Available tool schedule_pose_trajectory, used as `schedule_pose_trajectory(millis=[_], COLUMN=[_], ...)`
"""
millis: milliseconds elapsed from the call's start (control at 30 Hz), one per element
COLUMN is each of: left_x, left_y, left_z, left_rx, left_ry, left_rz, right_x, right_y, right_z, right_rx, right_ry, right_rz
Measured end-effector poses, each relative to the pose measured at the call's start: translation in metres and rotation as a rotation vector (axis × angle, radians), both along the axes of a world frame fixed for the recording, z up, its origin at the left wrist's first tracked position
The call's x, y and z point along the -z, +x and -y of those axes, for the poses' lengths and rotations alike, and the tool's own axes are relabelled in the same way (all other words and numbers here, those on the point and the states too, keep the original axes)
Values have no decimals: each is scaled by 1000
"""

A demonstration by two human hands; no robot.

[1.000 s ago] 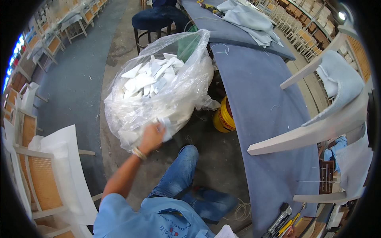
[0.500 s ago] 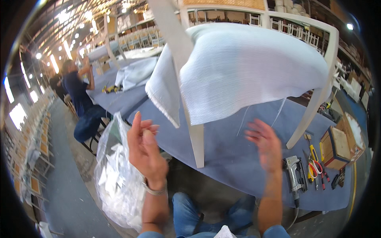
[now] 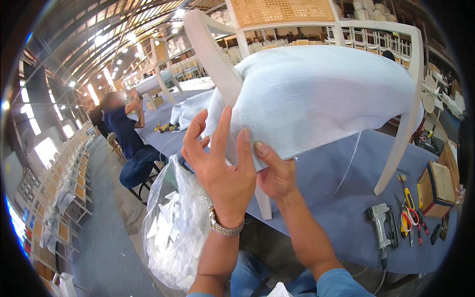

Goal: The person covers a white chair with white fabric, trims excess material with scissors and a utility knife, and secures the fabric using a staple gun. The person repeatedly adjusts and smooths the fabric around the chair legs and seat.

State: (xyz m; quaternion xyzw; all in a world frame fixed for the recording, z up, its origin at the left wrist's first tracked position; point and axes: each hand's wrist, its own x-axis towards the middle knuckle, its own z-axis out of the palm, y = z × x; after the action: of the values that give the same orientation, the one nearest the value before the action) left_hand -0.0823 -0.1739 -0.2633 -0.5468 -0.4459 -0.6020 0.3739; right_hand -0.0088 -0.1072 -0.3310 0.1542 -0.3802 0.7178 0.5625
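Observation:
A white-framed chair (image 3: 207,52) stands on the table before me, with pale blue fabric (image 3: 321,89) draped over its seat and hanging down in front. My right hand (image 3: 278,173) pinches the fabric's lower corner beside the front left leg, thumb on top and the other fingers hidden behind the cloth. My left hand (image 3: 222,166), wearing a metal wristwatch (image 3: 225,223), is raised with fingers spread against the fabric near that same leg. Its thumb lies close to the right thumb.
A staple gun (image 3: 382,225), scissors (image 3: 408,220), a yellow screwdriver (image 3: 408,198) and a cardboard box (image 3: 436,185) lie on the blue-covered table (image 3: 326,213) at right. A clear bag of white scraps (image 3: 173,237) stands at left. Beyond it a person (image 3: 123,123) works at another chair.
Both hands have come up and together at the chair's front left leg. The right hand has moved left and taken hold of the fabric's corner. The view has shifted.

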Motion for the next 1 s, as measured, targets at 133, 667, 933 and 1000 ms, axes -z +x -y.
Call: schedule_pose_trajectory(millis=[133, 667, 933, 1000], left_x=[-3, 25, 37, 42], left_y=[9, 42, 18, 27], left_z=[-11, -43, -59, -60], left_rx=[124, 564, 997, 1112], left_ry=[-112, -147, -61, -117], left_rz=[65, 408, 525, 559], right_x=[19, 41, -167, -211], right_y=[-2, 116, 90, 74], right_z=[-8, 42, 33, -26], right_rx=[-55, 530, 1320, 1279], right_ry=[0, 372, 1023, 1315], right_rz=[-40, 788, 1094, 1336])
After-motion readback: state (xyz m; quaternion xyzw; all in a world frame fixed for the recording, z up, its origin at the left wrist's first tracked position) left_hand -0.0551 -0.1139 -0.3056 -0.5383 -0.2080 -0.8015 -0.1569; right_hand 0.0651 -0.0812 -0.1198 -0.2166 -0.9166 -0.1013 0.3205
